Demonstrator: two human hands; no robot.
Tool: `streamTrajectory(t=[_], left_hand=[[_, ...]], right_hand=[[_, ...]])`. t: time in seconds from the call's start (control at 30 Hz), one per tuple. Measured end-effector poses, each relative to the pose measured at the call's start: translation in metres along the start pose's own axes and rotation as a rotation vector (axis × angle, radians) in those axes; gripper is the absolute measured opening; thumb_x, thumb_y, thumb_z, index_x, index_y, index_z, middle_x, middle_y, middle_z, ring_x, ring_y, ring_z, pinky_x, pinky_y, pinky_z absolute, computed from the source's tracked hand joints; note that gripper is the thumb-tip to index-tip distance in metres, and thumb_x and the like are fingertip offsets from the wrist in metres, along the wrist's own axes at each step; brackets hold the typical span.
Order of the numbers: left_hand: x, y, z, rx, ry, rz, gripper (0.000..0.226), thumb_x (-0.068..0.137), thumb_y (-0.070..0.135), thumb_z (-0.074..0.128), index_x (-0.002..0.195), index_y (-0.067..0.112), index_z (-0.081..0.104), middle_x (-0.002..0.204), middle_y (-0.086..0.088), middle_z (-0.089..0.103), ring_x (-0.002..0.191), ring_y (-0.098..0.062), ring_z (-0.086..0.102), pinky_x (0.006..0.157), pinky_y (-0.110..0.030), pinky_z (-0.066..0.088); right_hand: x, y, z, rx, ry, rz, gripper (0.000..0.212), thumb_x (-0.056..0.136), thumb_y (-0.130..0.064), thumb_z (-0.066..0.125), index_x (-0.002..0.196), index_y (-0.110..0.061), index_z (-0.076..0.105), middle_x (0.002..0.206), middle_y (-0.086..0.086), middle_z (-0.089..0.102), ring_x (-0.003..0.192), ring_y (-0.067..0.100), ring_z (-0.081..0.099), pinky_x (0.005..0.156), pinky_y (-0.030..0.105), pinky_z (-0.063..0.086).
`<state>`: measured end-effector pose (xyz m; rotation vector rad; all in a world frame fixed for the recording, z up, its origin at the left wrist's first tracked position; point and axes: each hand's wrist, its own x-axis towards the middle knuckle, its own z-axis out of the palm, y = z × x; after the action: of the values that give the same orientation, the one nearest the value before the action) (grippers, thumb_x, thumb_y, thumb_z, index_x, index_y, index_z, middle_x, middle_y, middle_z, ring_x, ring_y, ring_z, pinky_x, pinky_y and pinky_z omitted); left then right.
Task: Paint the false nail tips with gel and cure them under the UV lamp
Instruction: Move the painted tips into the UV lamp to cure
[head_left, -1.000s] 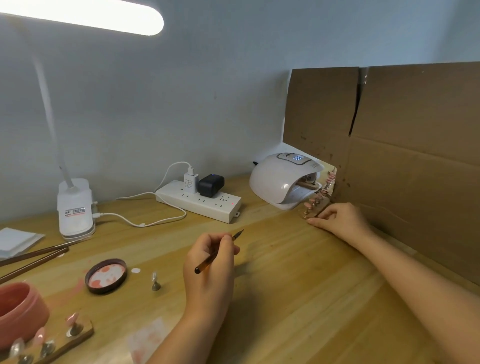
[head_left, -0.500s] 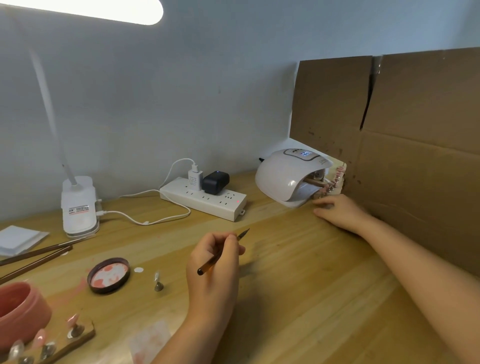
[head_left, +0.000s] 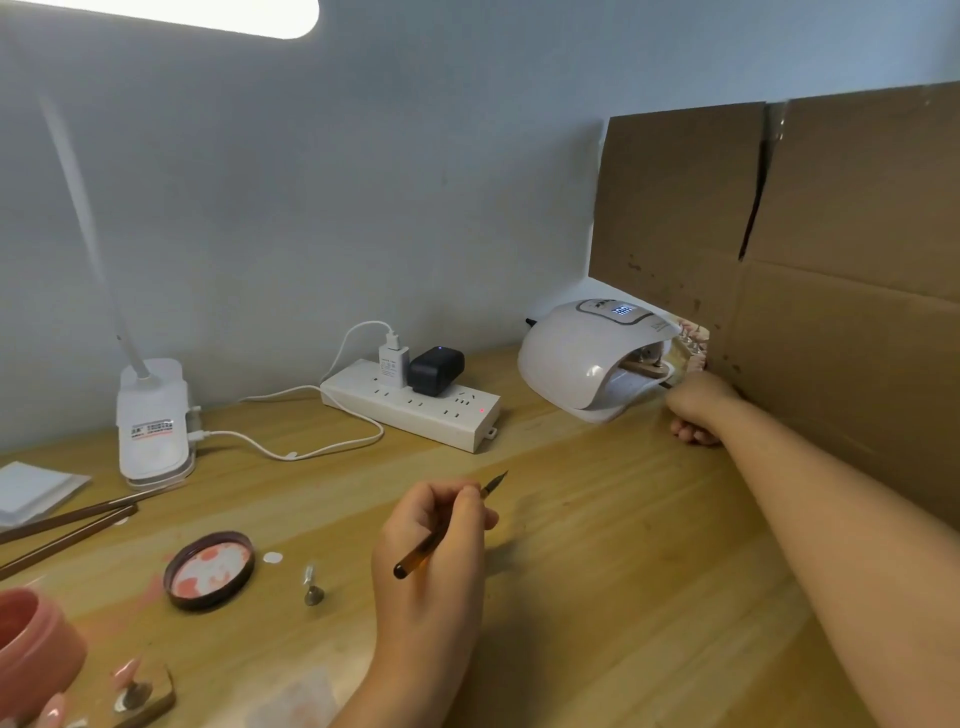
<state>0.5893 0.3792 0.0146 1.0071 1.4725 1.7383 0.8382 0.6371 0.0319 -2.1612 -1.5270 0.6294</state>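
Note:
My left hand (head_left: 431, 556) holds a thin brown gel brush (head_left: 447, 525) at the middle of the wooden desk, its tip pointing up and to the right. The white UV lamp (head_left: 582, 353) stands at the back right with its display lit. A wooden strip (head_left: 647, 370) lies inside its opening. A second strip of pink nail tips (head_left: 693, 345) lies between the lamp and the cardboard. My right hand (head_left: 696, 410) sits at that strip's near end with its fingers curled; the contact is hidden. A third holder with nail tips (head_left: 140, 691) is at the bottom left.
A pink gel jar (head_left: 31, 649), its lid (head_left: 210, 569) and a single nail stand (head_left: 313, 590) lie at the left. A power strip (head_left: 410, 405) and a desk lamp base (head_left: 150, 415) line the wall. Cardboard (head_left: 831, 312) walls off the right side.
My right hand has slid the strip of nail tips further back beside the lamp, and its fingers went from flat to curled. My left hand kept the brush almost still.

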Motion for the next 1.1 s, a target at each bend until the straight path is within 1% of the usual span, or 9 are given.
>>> streamTrajectory(t=[0.13,0.23,0.33,0.43,0.53,0.63,0.77,0.93,1.1], left_hand=[[-0.001,0.000,0.001,-0.010,-0.011,-0.016,0.025,0.091,0.017,0.061,0.069,0.025,0.070,0.069,0.003,0.071,0.066,-0.007,0.062,0.062,-0.021,0.045],[-0.002,0.002,0.001,-0.012,-0.008,-0.031,0.023,0.091,0.016,0.061,0.070,0.022,0.069,0.068,0.002,0.071,0.066,-0.005,0.063,0.066,-0.027,0.045],[-0.001,0.003,0.002,-0.014,-0.003,-0.040,0.020,0.090,0.015,0.061,0.073,0.021,0.069,0.067,0.003,0.071,0.063,-0.001,0.062,0.064,-0.026,0.043],[-0.001,0.003,0.002,-0.006,-0.010,-0.035,0.019,0.091,0.015,0.061,0.075,0.022,0.069,0.068,0.004,0.071,0.063,0.000,0.062,0.062,-0.022,0.041],[-0.002,0.003,0.002,0.005,-0.015,-0.026,0.020,0.090,0.016,0.061,0.073,0.023,0.069,0.069,0.004,0.071,0.063,0.000,0.062,0.062,-0.023,0.041],[-0.002,0.003,0.001,0.012,-0.015,-0.019,0.020,0.090,0.016,0.061,0.074,0.023,0.069,0.069,0.003,0.071,0.063,-0.001,0.062,0.063,-0.024,0.041],[-0.003,0.004,0.001,0.022,-0.015,-0.023,0.018,0.091,0.016,0.061,0.077,0.021,0.070,0.070,0.004,0.072,0.064,0.000,0.062,0.064,-0.025,0.042],[-0.002,0.004,0.001,0.022,-0.012,-0.024,0.017,0.091,0.016,0.061,0.078,0.020,0.071,0.070,0.005,0.072,0.064,0.002,0.062,0.063,-0.025,0.043],[0.000,0.002,0.002,0.019,-0.015,-0.028,0.017,0.091,0.013,0.062,0.078,0.020,0.071,0.069,0.004,0.072,0.063,0.001,0.063,0.054,-0.008,0.042]], right_hand=[[0.014,-0.004,0.009,0.010,0.139,-0.131,0.034,0.091,-0.009,0.036,0.119,-0.015,0.054,0.068,0.013,0.068,0.048,0.023,0.059,0.048,0.027,0.047],[0.027,-0.012,0.009,0.009,0.083,-0.075,0.042,0.093,-0.008,0.037,0.135,-0.012,0.046,0.068,0.014,0.067,0.046,0.021,0.054,0.047,0.026,0.044],[0.033,-0.016,0.008,0.037,0.040,-0.058,0.030,0.096,-0.028,0.045,0.119,-0.012,0.057,0.062,0.012,0.061,0.043,0.019,0.047,0.044,0.022,0.036],[0.032,-0.014,0.007,0.051,0.044,-0.106,0.039,0.090,-0.049,0.053,0.094,-0.012,0.063,0.053,0.010,0.060,0.040,0.020,0.048,0.047,0.024,0.038],[0.030,-0.002,0.010,0.112,0.112,-0.245,0.025,0.081,-0.043,0.067,0.083,-0.019,0.063,0.056,0.007,0.067,0.044,0.022,0.060,0.050,0.027,0.047],[0.028,0.005,0.013,0.154,0.175,-0.270,0.030,0.074,-0.048,0.072,0.077,-0.019,0.065,0.054,0.004,0.067,0.048,0.022,0.064,0.055,0.031,0.053],[0.033,-0.005,0.013,0.131,0.128,-0.206,0.036,0.076,-0.046,0.073,0.090,-0.014,0.065,0.068,0.008,0.069,0.050,0.020,0.062,0.050,0.026,0.046],[0.035,-0.008,0.017,0.005,0.235,-0.282,0.041,0.081,-0.042,0.068,0.114,-0.018,0.060,0.104,0.009,0.068,0.090,0.032,0.066,0.080,0.040,0.055],[0.037,-0.020,0.011,-0.055,0.078,-0.194,0.024,0.090,-0.028,0.053,0.102,-0.009,0.061,0.078,0.017,0.068,0.056,0.026,0.057,0.054,0.030,0.046]])
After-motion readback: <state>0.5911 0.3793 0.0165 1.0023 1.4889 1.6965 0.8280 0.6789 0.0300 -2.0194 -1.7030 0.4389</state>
